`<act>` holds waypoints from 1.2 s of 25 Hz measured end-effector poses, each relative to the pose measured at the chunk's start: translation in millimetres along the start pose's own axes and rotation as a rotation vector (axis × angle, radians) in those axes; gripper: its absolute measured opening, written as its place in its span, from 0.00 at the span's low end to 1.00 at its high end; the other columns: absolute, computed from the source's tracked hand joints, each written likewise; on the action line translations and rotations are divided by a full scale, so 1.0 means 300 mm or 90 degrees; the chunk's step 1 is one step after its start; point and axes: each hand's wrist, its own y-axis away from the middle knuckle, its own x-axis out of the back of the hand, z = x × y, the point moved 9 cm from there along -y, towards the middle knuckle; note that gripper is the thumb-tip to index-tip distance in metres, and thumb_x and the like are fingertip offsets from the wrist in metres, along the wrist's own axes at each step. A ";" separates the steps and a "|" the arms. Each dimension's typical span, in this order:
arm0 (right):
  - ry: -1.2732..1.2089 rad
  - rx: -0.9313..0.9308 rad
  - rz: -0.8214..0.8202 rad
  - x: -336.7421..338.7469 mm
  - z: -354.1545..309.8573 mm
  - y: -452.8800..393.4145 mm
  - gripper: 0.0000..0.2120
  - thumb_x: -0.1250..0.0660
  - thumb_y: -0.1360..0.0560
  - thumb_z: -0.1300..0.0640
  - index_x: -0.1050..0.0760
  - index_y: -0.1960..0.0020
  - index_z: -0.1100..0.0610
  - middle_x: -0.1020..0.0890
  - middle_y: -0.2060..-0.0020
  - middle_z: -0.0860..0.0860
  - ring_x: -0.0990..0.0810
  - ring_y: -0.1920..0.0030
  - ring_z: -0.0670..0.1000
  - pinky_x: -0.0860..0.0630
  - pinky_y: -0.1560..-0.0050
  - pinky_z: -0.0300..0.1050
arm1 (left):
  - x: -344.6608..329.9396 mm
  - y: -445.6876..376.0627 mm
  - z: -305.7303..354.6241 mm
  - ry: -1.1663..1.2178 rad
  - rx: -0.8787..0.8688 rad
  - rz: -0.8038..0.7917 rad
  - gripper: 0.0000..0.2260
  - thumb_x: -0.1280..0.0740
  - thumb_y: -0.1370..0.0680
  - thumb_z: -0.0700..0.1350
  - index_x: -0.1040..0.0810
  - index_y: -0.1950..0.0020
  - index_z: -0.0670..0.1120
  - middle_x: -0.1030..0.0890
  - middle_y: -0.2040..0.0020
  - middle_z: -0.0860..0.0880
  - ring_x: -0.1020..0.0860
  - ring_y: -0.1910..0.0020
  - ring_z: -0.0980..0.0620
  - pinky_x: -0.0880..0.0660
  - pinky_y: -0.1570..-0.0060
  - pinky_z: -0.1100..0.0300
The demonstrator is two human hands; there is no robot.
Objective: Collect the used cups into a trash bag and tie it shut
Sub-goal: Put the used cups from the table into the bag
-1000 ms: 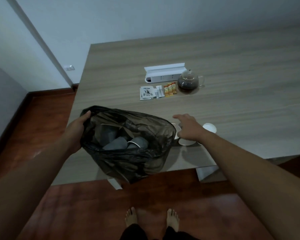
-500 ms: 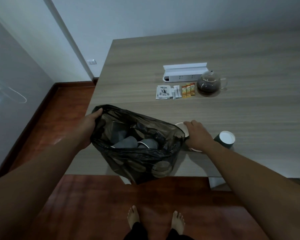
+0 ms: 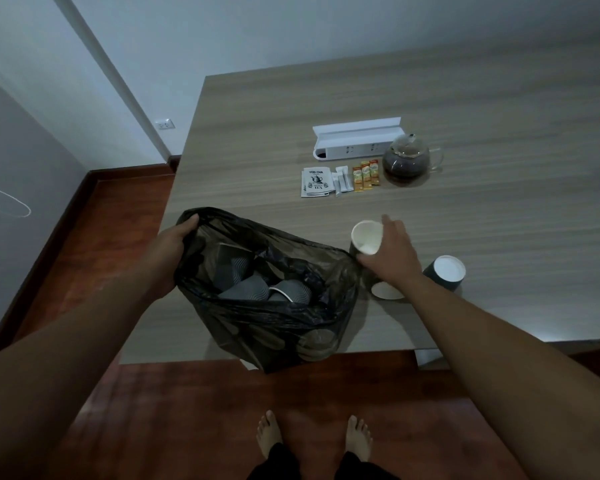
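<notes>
A dark see-through trash bag (image 3: pixel 267 317) hangs open at the table's near edge, with several grey ribbed cups (image 3: pixel 246 289) inside. My left hand (image 3: pixel 168 251) grips the bag's left rim. My right hand (image 3: pixel 392 258) holds a paper cup (image 3: pixel 366 237), dark outside and white inside, tilted with its mouth toward me, just right of the bag's opening. A second cup (image 3: pixel 381 287) sits partly hidden under that hand. A third dark cup (image 3: pixel 445 271) stands to the right on the table.
The wooden table (image 3: pixel 499 220) carries a white power strip box (image 3: pixel 355 138), a glass teapot of dark tea (image 3: pixel 407 161), and tea and sugar packets (image 3: pixel 340 180). Red wood floor and my bare feet (image 3: pixel 314 439) are below. White wall to the left.
My right hand has closed on a cup and lifted it off the table beside the bag's opening. The view has shifted left, and the left hand keeps its hold on the bag.
</notes>
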 end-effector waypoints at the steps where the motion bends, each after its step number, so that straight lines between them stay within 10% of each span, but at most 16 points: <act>1: -0.065 -0.048 0.071 0.056 0.002 0.003 0.43 0.24 0.34 0.47 0.41 0.25 0.57 0.34 0.33 0.57 0.29 0.36 0.60 0.27 0.42 0.54 | 0.000 0.000 0.004 -0.001 0.002 0.002 0.15 0.34 0.22 0.54 0.17 0.46 0.45 0.14 0.51 0.44 0.16 0.54 0.47 0.22 0.48 0.53; 4: -0.349 -0.068 0.174 0.153 -0.101 0.053 0.33 0.24 0.36 0.45 0.28 0.35 0.56 0.27 0.40 0.55 0.23 0.47 0.54 0.27 0.51 0.48 | -0.010 0.005 0.015 0.002 0.007 0.007 0.14 0.35 0.21 0.54 0.17 0.50 0.45 0.14 0.57 0.46 0.15 0.61 0.50 0.22 0.54 0.56; 9: -0.546 -0.034 -0.248 -0.146 -0.422 0.213 0.28 0.22 0.40 0.45 0.22 0.43 0.53 0.17 0.50 0.50 0.18 0.53 0.49 0.25 0.59 0.42 | -0.009 0.023 0.043 -0.015 0.008 0.029 0.15 0.33 0.22 0.55 0.17 0.46 0.44 0.14 0.54 0.44 0.15 0.57 0.48 0.22 0.56 0.57; 13: -0.574 -0.112 -0.307 -0.353 -0.476 0.273 0.33 0.20 0.39 0.51 0.31 0.38 0.51 0.22 0.41 0.52 0.21 0.44 0.51 0.21 0.43 0.50 | -0.014 0.040 0.045 -0.013 0.009 0.009 0.15 0.35 0.20 0.53 0.18 0.59 0.45 0.17 0.67 0.45 0.20 0.75 0.53 0.26 0.73 0.66; 19: -0.077 0.147 -0.212 -0.321 -0.552 0.224 0.38 0.36 0.33 0.28 0.30 0.30 0.48 0.30 0.34 0.53 0.35 0.33 0.56 0.35 0.32 0.55 | -0.026 0.064 0.066 0.030 -0.030 -0.029 0.15 0.38 0.18 0.50 0.21 0.59 0.44 0.20 0.72 0.48 0.24 0.77 0.53 0.29 0.76 0.68; 23: -0.170 0.100 0.072 -0.107 -0.394 0.124 0.23 0.39 0.24 0.42 0.24 0.35 0.54 0.26 0.42 0.53 0.29 0.39 0.55 0.30 0.38 0.56 | -0.016 0.063 0.066 0.072 -0.037 -0.018 0.12 0.40 0.18 0.48 0.23 0.55 0.43 0.21 0.75 0.50 0.26 0.82 0.56 0.31 0.80 0.70; 27: 0.124 -0.111 -0.157 -0.205 -0.164 0.068 0.36 0.34 0.28 0.46 0.41 0.25 0.56 0.34 0.30 0.59 0.36 0.30 0.62 0.34 0.34 0.55 | 0.006 0.054 0.053 0.092 -0.037 -0.006 0.11 0.38 0.19 0.49 0.20 0.53 0.44 0.18 0.71 0.50 0.20 0.76 0.54 0.26 0.75 0.68; 30: 0.071 -0.154 -0.183 -0.228 -0.091 0.063 0.14 0.33 0.27 0.54 0.24 0.47 0.63 0.21 0.41 0.62 0.22 0.41 0.62 0.26 0.50 0.48 | 0.007 0.058 0.055 0.088 -0.041 -0.005 0.11 0.38 0.19 0.49 0.19 0.50 0.44 0.16 0.67 0.49 0.18 0.71 0.53 0.23 0.71 0.65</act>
